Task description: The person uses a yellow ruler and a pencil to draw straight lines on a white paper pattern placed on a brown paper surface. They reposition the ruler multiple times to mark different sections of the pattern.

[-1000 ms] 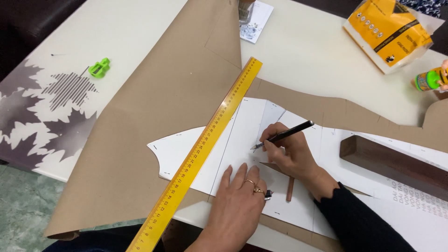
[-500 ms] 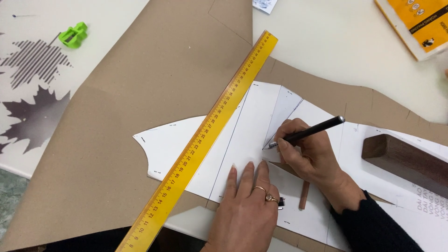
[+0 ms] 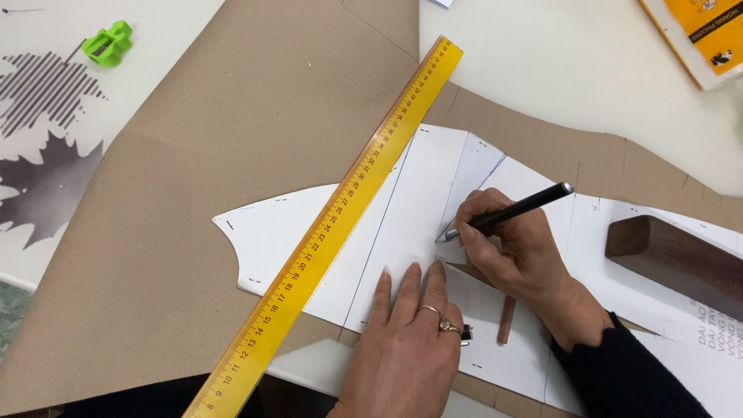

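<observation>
My right hand (image 3: 512,250) grips a black pen (image 3: 511,210) with its tip touching a white paper pattern piece (image 3: 402,224), near a pointed dart shape drawn on it. My left hand (image 3: 406,352) lies flat on the same white pattern, fingers spread, a ring on one finger. The pattern rests on a large sheet of brown kraft paper (image 3: 232,155). A long yellow ruler (image 3: 333,224) lies diagonally across the pattern and the brown paper, just left of my left hand.
A dark wooden block (image 3: 673,259) sits on the pattern at the right. A brown pencil (image 3: 506,319) lies between my hands. A green sharpener (image 3: 108,44) is at the top left, a yellow box (image 3: 700,35) at the top right, on a white table (image 3: 557,70).
The view has shifted closer and downward over the pattern. My right hand has lowered the pen tip to the dart point. My left hand stays pressed on the paper.
</observation>
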